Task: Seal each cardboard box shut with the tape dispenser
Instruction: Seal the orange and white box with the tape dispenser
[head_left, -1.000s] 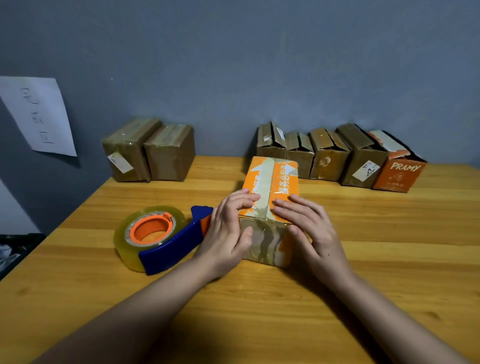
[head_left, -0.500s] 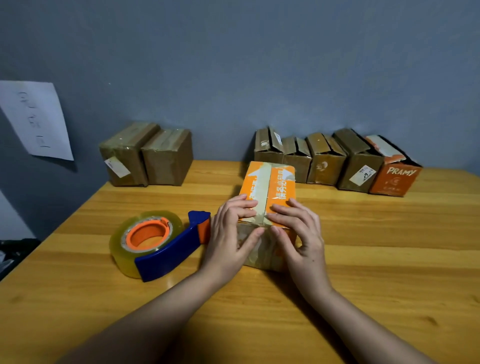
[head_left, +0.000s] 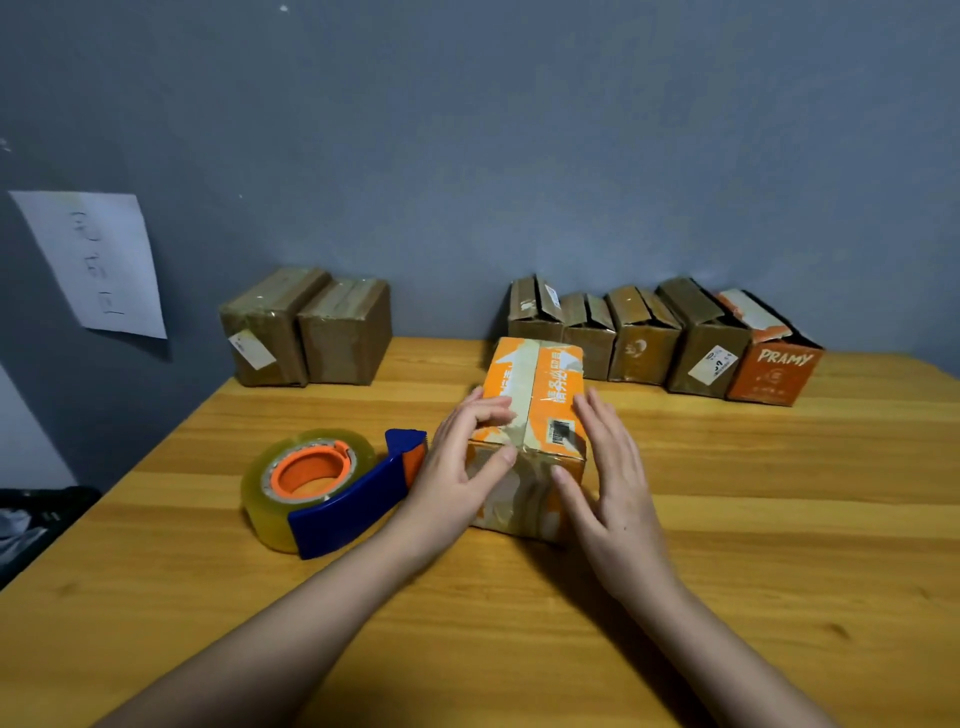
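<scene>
Box (head_left: 535, 395) orange w/ white arrows, lettering; tape dispenser (head_left: 332, 488) blue – orange hub, yellowish clear roll; table (head_left: 779, 493) honey wood grain; wall (head_left: 467, 156) grey-blue.

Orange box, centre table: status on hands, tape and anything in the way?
Left hand and right hand open, flat on orange box. Tape strip over its top seam. Tape dispenser lying idle, left of it. Nothing in the way.

Grey-blue wall (head_left: 467, 156), paper sheet (head_left: 96, 262) taped left; wooden table (head_left: 779, 519).
</scene>
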